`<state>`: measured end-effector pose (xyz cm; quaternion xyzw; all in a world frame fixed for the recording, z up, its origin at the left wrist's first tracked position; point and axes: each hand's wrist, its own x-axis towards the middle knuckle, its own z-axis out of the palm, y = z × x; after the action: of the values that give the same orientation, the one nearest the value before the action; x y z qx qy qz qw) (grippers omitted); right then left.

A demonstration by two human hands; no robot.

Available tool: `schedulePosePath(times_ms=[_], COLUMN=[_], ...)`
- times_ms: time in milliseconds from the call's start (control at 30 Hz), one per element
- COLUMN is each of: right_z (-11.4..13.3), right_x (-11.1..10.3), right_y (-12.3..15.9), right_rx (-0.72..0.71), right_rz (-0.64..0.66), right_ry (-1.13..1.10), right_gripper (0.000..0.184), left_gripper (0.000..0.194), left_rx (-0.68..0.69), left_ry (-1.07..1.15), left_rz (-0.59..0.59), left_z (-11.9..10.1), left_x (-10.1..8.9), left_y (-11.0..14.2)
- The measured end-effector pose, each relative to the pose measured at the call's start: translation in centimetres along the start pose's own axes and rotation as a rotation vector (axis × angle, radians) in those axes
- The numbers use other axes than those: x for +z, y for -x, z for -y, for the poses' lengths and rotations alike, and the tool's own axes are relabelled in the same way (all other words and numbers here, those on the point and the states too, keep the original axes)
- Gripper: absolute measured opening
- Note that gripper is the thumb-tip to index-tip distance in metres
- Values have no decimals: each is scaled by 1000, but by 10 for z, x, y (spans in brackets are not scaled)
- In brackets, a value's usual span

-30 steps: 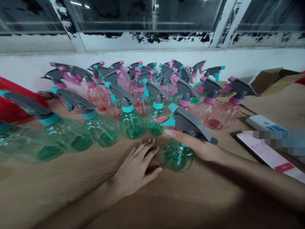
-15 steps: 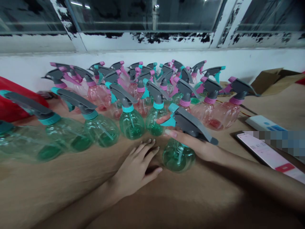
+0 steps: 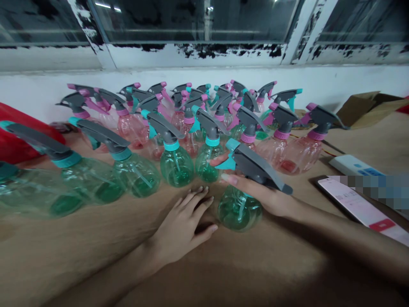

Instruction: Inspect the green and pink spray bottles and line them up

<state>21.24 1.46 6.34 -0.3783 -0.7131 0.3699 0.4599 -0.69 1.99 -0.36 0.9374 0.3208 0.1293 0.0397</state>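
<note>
My right hand [image 3: 255,189] grips the neck of a green spray bottle [image 3: 238,209] that stands upright on the brown table [image 3: 96,247], under its grey trigger head [image 3: 255,166] with a teal nozzle. My left hand [image 3: 185,226] lies flat on the table just left of that bottle, fingers stretched out, holding nothing. Right behind stand two more green bottles [image 3: 176,164], and beyond them a crowd of pink bottles [image 3: 281,149] and green ones.
Several green bottles [image 3: 79,181] line the left side. A red bag [image 3: 19,136] lies far left. A phone [image 3: 361,209] and a white remote [image 3: 351,164] rest at the right, with a cardboard box [image 3: 370,106] behind. A white wall and window sill close the back.
</note>
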Motion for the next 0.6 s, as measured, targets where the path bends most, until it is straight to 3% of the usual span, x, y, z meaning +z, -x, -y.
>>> schedulePosePath(times_ms=[600], right_z=[-4], right_x=[0], right_y=[4], right_rx=[83], right_rz=[4], right_ry=[-30], right_gripper=[44], left_gripper=[54], left_rx=[-3], left_ry=[9], left_rz=[-3], left_z=[1], left_x=[1], left_y=[1])
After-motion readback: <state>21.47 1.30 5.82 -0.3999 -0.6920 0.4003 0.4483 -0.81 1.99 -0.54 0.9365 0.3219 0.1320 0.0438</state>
